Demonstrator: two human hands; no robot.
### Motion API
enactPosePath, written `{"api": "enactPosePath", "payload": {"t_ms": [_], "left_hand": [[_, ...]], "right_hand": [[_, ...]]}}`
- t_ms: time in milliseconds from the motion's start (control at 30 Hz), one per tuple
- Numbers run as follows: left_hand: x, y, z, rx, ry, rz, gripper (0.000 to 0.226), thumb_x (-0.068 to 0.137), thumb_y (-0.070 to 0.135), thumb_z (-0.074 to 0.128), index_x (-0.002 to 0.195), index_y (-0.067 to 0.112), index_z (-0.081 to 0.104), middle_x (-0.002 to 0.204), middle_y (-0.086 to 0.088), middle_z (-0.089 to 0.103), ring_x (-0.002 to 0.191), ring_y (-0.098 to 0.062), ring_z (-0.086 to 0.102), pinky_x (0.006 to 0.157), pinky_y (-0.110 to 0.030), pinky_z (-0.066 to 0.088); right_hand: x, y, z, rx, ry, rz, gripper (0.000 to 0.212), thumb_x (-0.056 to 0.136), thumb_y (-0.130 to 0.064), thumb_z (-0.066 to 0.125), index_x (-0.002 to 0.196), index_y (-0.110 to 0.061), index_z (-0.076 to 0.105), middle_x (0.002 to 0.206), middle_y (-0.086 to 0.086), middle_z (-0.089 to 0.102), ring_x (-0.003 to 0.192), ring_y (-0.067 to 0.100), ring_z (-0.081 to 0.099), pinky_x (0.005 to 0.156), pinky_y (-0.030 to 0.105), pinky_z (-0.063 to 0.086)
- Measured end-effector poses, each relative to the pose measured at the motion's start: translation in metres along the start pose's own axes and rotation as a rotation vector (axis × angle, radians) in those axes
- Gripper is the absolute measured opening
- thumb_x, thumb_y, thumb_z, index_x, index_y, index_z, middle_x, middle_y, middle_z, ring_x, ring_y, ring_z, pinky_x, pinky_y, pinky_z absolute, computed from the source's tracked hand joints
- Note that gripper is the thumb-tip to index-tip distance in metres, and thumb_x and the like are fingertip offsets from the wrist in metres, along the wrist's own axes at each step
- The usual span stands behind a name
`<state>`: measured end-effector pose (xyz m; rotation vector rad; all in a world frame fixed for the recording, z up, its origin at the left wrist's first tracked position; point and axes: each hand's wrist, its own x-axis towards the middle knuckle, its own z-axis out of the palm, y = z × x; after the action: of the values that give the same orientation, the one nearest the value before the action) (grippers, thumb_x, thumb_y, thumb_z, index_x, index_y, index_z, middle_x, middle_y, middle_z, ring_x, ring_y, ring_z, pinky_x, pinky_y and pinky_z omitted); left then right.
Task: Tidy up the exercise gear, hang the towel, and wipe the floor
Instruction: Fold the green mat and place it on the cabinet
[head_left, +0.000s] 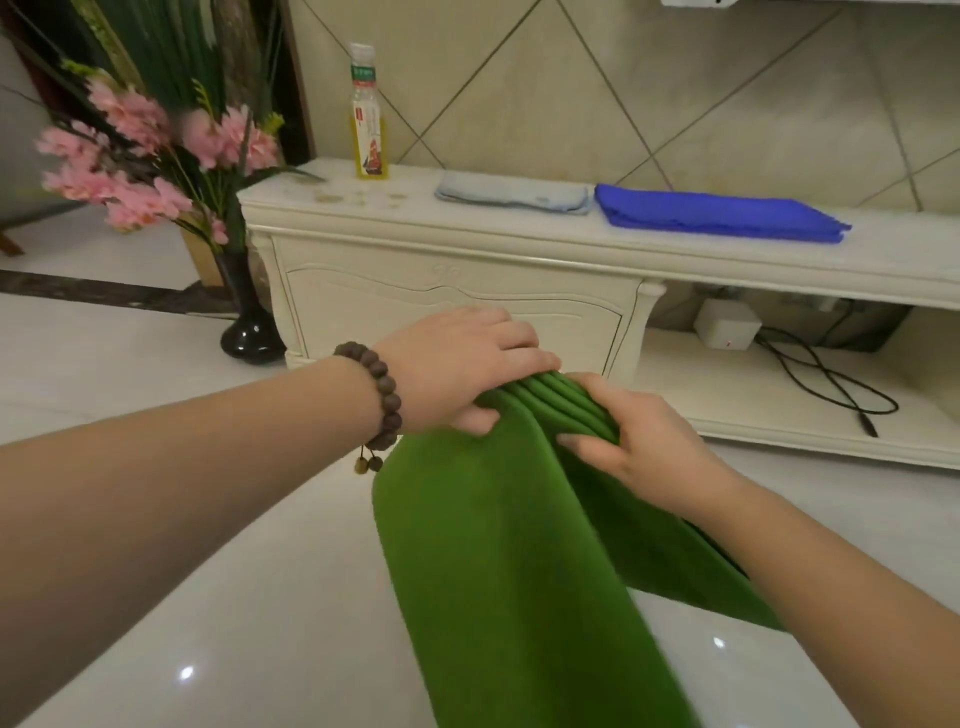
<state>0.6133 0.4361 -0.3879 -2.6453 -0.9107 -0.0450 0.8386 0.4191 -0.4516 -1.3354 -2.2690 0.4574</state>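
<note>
A green exercise mat (498, 545), folded into several layers, stands on edge above the pale tiled floor (234, 597) in the middle of the view. My left hand (457, 364), with a bead bracelet at the wrist, grips the top fold from the left. My right hand (634, 436) presses the stacked layers from the right. A folded blue towel (717, 215) and a folded grey cloth (511, 193) lie side by side on top of the cream cabinet (441, 291) behind.
A bottle of yellow liquid (370, 119) stands on the cabinet's left end. A black vase (249, 327) with pink flowers stands on the floor to its left. A white box (727, 325) and a black cable (831, 384) lie on the cabinet's low shelf at right.
</note>
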Motion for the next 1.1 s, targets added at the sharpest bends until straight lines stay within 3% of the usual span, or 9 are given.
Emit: {"api": "enactPosePath", "payload": {"t_ms": [167,300,367,433,567,667,733,933,1100], "left_hand": [[0.006,-0.01,-0.02,-0.35,0.153,-0.128,0.058,0.089,0.026,0.064,0.143,0.022,0.042,0.133,-0.002,0.046,0.119,-0.016,0.035,0.103,-0.033,0.032],[-0.012,0.001,-0.001,-0.526,0.295,-0.23,0.054,0.089,0.022,0.064,0.14,0.019,0.047,0.13,-0.003,0.048,0.118,-0.015,0.037,0.105,-0.03,0.029],[-0.025,0.017,0.022,-0.638,0.277,-0.33,0.053,0.09,0.021,0.064,0.14,0.021,0.046,0.133,-0.001,0.046,0.119,-0.009,0.034,0.106,-0.024,0.025],[-0.034,0.036,0.048,-0.683,0.174,-0.398,0.054,0.092,0.023,0.061,0.142,0.023,0.041,0.138,0.001,0.042,0.123,-0.008,0.031,0.109,-0.023,0.023],[-0.042,0.054,0.091,-0.37,-0.238,-0.549,0.065,0.094,0.038,0.052,0.149,0.022,0.022,0.143,-0.002,0.034,0.129,-0.019,0.032,0.113,-0.037,0.026],[-0.036,0.055,0.098,-0.024,-0.405,-0.521,0.081,0.077,0.069,0.053,0.137,0.017,0.033,0.13,-0.005,0.044,0.121,-0.026,0.041,0.109,-0.051,0.024],[-0.026,0.06,0.102,-0.037,-0.42,-0.525,0.095,0.063,0.083,0.056,0.127,0.014,0.039,0.122,-0.005,0.048,0.115,-0.025,0.046,0.105,-0.048,0.031],[-0.024,0.06,0.116,-0.167,-0.301,-0.596,0.093,0.059,0.085,0.058,0.123,0.02,0.039,0.119,0.002,0.052,0.111,-0.02,0.049,0.096,-0.039,0.038],[-0.019,0.061,0.116,-0.185,-0.249,-0.601,0.073,0.07,0.079,0.055,0.115,0.023,0.043,0.112,0.005,0.054,0.105,-0.017,0.051,0.095,-0.039,0.039]], "right_hand": [[0.017,-0.012,-0.048,-0.036,0.067,-0.072,0.053,0.089,-0.034,0.06,0.139,-0.031,0.043,0.134,-0.009,0.055,0.119,0.011,0.052,0.103,0.033,0.04],[0.016,-0.022,-0.067,-0.207,-0.138,-0.046,0.08,0.076,-0.071,0.045,0.146,-0.045,0.018,0.136,-0.008,0.048,0.122,0.012,0.045,0.104,0.033,0.037],[0.008,-0.012,-0.049,-0.457,-0.216,-0.039,0.104,0.064,-0.083,0.047,0.148,-0.043,0.001,0.131,-0.005,0.044,0.12,0.016,0.041,0.104,0.036,0.035],[-0.001,0.004,-0.016,-0.574,-0.25,-0.019,0.108,0.068,-0.076,0.057,0.15,-0.035,0.001,0.134,-0.001,0.043,0.123,0.019,0.04,0.106,0.037,0.031],[-0.008,0.013,0.052,-0.6,-0.349,-0.024,0.086,0.086,-0.057,0.054,0.15,-0.024,0.008,0.141,0.003,0.042,0.126,0.022,0.041,0.108,0.04,0.032],[-0.002,0.01,0.07,-0.648,-0.292,-0.089,0.086,0.085,-0.06,0.052,0.15,-0.022,0.01,0.138,0.005,0.044,0.123,0.025,0.043,0.105,0.043,0.033],[0.001,0.009,0.069,-0.645,-0.294,-0.09,0.091,0.081,-0.066,0.051,0.15,-0.023,0.009,0.138,0.004,0.043,0.123,0.024,0.043,0.105,0.043,0.033],[-0.02,0.053,0.024,-0.577,-0.412,0.011,0.115,0.059,-0.078,0.063,0.149,-0.032,0.008,0.147,-0.004,0.035,0.133,0.019,0.033,0.113,0.039,0.024],[-0.036,0.099,-0.004,-0.559,-0.288,0.215,0.082,0.057,-0.071,0.071,0.124,-0.032,0.042,0.12,-0.006,0.055,0.108,0.017,0.047,0.092,0.034,0.036]]}}
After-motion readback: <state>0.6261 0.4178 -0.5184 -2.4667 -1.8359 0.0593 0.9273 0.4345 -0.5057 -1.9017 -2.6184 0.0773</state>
